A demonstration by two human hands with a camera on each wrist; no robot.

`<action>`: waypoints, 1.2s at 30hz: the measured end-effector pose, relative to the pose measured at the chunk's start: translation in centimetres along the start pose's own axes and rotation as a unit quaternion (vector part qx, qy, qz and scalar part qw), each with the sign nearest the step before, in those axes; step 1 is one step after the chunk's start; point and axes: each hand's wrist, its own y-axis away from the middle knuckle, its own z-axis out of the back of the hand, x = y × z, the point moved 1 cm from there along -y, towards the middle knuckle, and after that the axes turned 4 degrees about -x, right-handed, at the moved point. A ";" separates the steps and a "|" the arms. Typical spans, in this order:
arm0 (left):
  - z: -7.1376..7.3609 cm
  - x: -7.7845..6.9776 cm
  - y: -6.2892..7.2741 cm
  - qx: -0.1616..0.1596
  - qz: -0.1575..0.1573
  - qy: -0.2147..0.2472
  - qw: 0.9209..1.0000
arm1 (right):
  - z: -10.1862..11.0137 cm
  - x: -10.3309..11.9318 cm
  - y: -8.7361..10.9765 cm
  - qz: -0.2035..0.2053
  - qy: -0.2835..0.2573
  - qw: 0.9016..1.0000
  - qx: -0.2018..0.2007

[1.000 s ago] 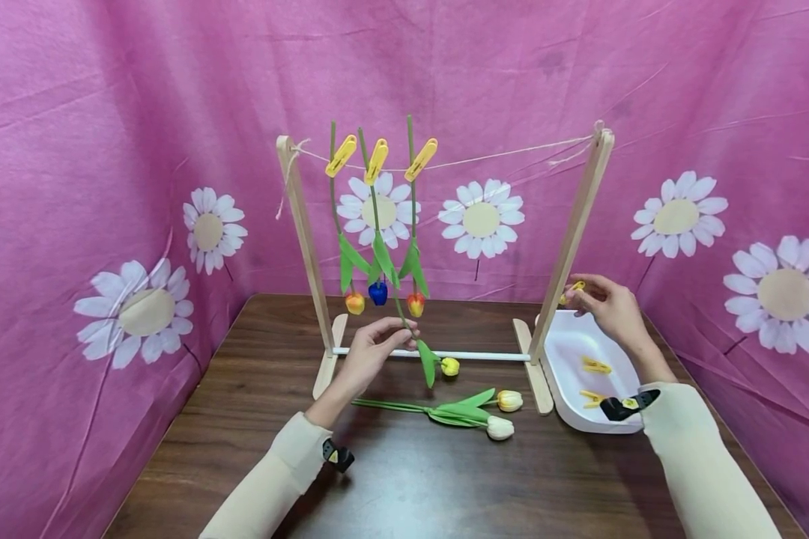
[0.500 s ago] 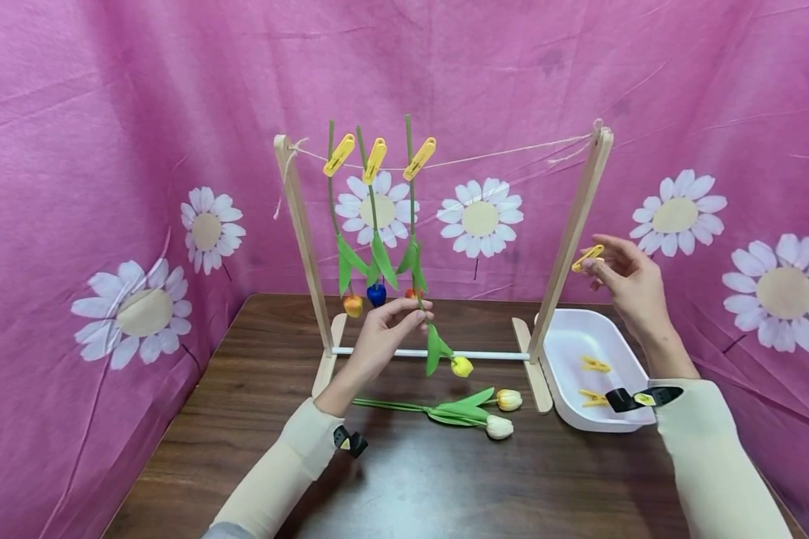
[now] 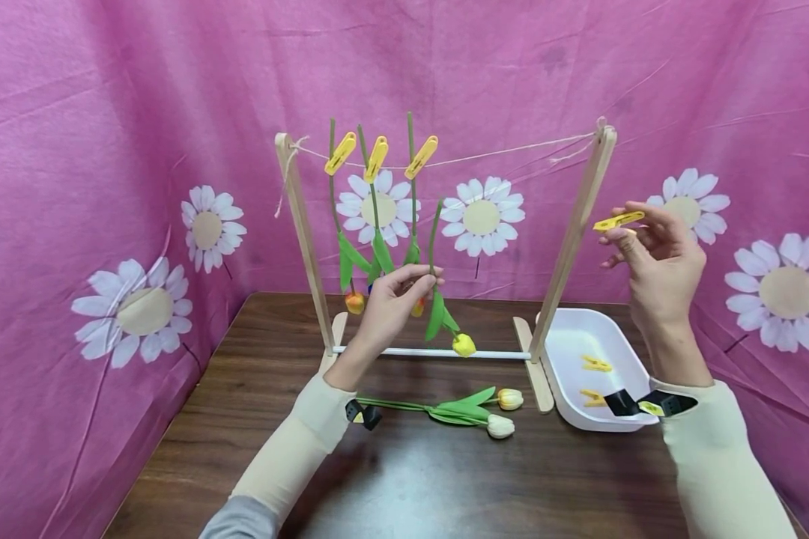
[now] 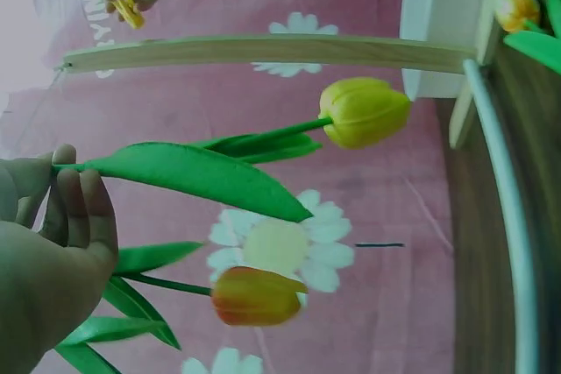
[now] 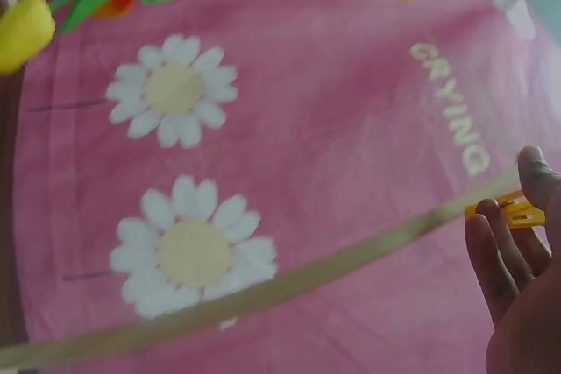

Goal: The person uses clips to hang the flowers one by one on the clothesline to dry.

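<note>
My left hand (image 3: 398,303) pinches the stem of a yellow tulip (image 3: 464,344), its bloom hanging down and its stem end pointing up below the string (image 3: 499,153). In the left wrist view the yellow tulip (image 4: 364,113) shows its long green leaf beside the fingertips. To the right of the wooden frame, my right hand (image 3: 667,277) holds a yellow clothespin (image 3: 619,221) between thumb and fingers. Three tulips hang upside down from the string by yellow clothespins (image 3: 340,154); one bloom is orange (image 3: 354,302), and the left hand largely hides the other two.
Two pale tulips (image 3: 500,427) lie on the brown table (image 3: 404,479) in front of the frame's white crossbar (image 3: 499,355). A white tray (image 3: 562,408) with two clothespins (image 3: 596,364) stands beside the right wooden post (image 3: 575,239). Pink flowered cloth (image 3: 553,67) encloses the table.
The left hand has risen and moved slightly right with the yellow tulip. The right hand has lifted the clothespin up from over the tray, and rightward.
</note>
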 end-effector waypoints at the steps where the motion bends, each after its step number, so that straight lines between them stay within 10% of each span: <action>1: -0.1 -0.3 -0.2 0.000 -0.005 -0.001 1.000 | -0.4 0.3 0.0 0.009 -0.006 1.000 -0.003; 20: -1.7 -3.6 -4.5 -0.016 -0.048 0.020 0.999 | -5.5 0.6 1.5 -0.011 0.063 0.993 0.104; 36: -3.0 -5.2 -6.1 -0.059 -0.107 -0.121 0.985 | -10.8 0.5 0.3 -0.031 0.101 0.989 0.108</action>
